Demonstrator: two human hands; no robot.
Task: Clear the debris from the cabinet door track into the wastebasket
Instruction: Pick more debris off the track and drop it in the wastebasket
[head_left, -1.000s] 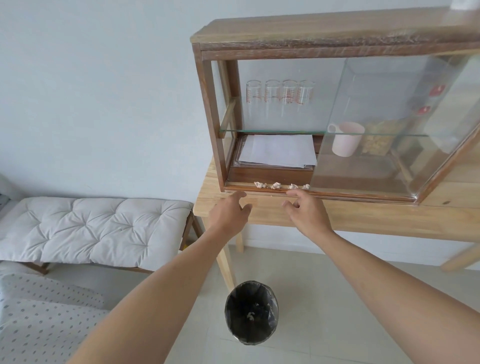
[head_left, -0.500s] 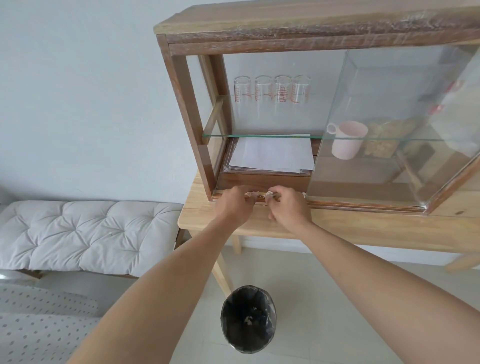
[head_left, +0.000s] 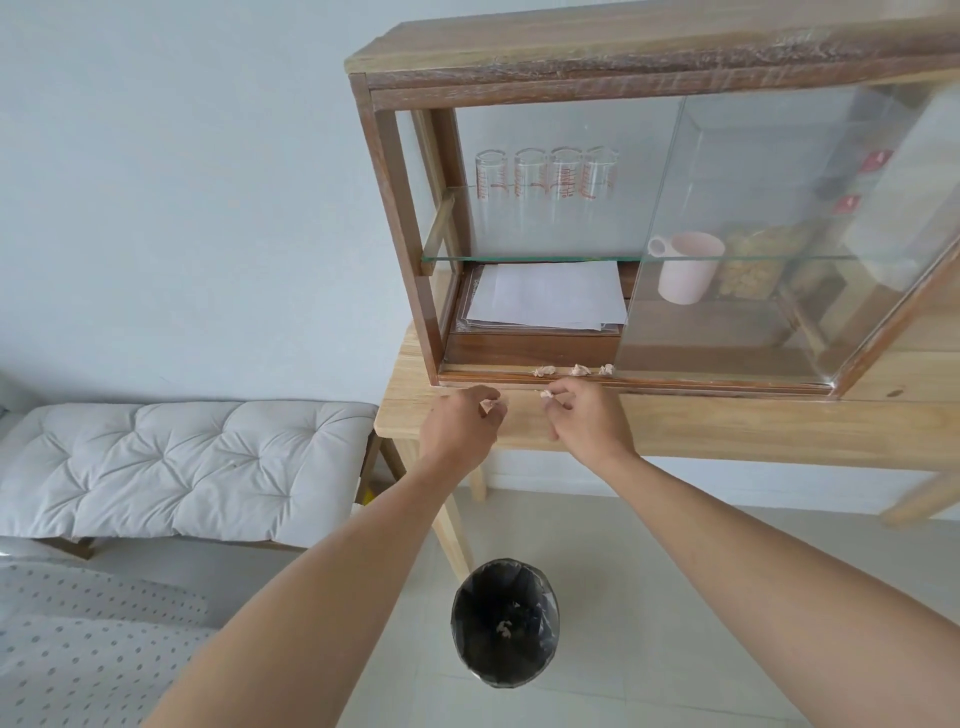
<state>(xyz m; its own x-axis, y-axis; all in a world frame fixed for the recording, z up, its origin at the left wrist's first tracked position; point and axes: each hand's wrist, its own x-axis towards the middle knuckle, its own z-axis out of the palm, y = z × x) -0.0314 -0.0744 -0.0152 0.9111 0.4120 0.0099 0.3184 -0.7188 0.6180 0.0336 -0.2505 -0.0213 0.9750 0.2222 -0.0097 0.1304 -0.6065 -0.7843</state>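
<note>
Both hands have drawn back from the track, left hand (head_left: 460, 423) and right hand (head_left: 584, 415) each pinching a scrap, while three scraps (head_left: 571, 370) remain by the table's front edge, wastebasket (head_left: 505, 623) below.

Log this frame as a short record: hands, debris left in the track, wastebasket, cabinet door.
left hand: pinching a small crumpled scrap, just in front of the track
right hand: pinching another scrap at the fingers
debris in track: three crumpled bits, by the glass door's edge
wastebasket: on the floor below the hands, black liner, a few scraps inside
glass door: slid right, left half of cabinet open
</note>
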